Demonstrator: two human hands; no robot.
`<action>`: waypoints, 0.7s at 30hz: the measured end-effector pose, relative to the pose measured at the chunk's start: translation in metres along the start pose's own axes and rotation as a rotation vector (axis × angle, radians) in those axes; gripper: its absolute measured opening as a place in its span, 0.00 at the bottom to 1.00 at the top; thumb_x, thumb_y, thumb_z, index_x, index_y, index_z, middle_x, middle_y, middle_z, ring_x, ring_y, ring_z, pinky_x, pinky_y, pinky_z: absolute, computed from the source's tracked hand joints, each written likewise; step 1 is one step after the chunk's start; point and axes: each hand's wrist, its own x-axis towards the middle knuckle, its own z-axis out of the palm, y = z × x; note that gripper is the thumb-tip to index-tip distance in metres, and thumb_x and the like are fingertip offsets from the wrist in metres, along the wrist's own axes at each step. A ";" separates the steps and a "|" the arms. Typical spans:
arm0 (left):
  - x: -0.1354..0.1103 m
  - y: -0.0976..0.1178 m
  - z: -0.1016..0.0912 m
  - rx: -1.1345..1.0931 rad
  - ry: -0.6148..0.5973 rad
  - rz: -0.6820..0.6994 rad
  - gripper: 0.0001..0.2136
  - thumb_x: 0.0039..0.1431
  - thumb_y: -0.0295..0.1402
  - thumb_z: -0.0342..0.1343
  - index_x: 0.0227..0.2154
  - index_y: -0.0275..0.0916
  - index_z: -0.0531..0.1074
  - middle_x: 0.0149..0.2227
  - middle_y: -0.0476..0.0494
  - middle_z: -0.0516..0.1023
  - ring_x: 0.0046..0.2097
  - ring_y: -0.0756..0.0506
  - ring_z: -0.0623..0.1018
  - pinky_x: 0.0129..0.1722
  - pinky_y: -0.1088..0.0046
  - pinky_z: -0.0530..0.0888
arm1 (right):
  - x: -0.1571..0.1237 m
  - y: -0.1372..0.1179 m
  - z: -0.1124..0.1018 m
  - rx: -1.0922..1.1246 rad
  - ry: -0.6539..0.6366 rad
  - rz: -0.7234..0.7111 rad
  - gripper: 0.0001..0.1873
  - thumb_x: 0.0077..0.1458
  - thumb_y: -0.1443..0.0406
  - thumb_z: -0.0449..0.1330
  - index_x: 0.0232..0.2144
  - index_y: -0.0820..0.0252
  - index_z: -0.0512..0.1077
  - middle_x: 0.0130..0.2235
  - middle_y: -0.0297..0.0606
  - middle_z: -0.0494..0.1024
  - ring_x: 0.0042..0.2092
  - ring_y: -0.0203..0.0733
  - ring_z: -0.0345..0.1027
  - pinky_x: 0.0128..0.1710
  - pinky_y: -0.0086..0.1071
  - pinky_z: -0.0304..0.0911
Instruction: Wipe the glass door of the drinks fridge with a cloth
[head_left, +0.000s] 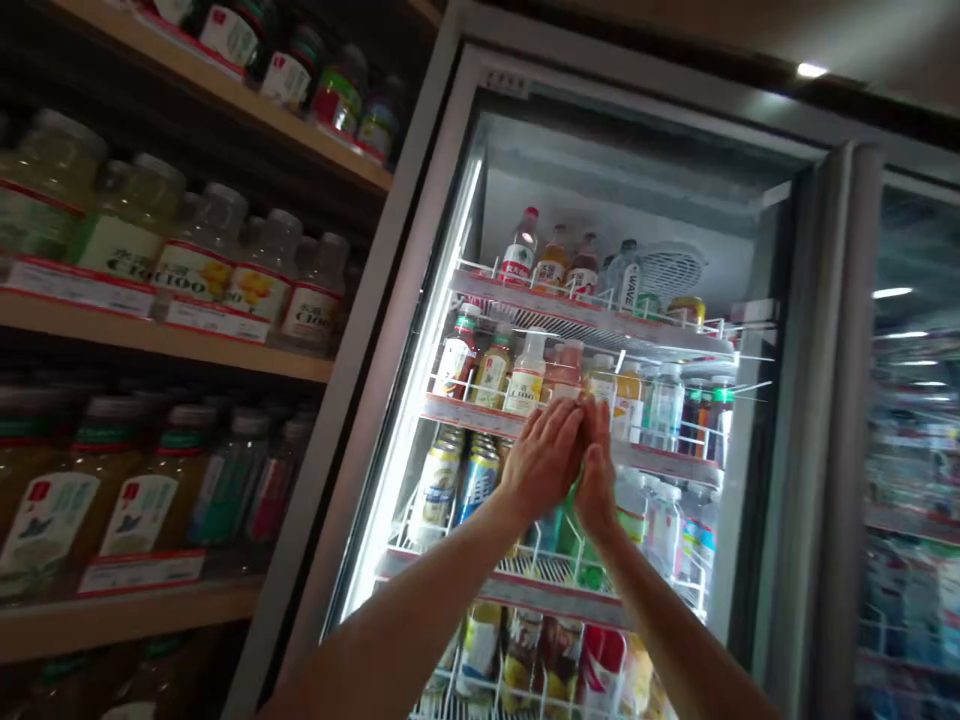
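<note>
Both my arms reach up into an open lit drinks fridge (757, 420). My left hand (544, 455) and my right hand (598, 480) are pressed close together around a green bottle (576, 500), of which only a sliver shows between the palms. They are level with the second wire shelf (667, 462), which carries several bottles with pale and pink caps. Fingers of both hands are curved around the bottle; its label is hidden.
The fridge has several wire shelves of bottles and cans, with a fan (670, 268) at the top back. Wooden shelves (150, 335) of clear bottled drinks stand on the left. A closed glass fridge door (911, 450) is on the right.
</note>
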 end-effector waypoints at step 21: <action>0.004 0.064 0.067 0.283 -0.066 0.030 0.22 0.59 0.36 0.47 0.57 0.40 0.59 0.62 0.39 0.57 0.66 0.38 0.49 0.60 0.53 0.59 | 0.026 0.118 -0.153 -0.769 0.074 -0.204 0.28 0.60 0.57 0.43 0.62 0.55 0.51 0.64 0.45 0.53 0.66 0.49 0.40 0.62 0.51 0.40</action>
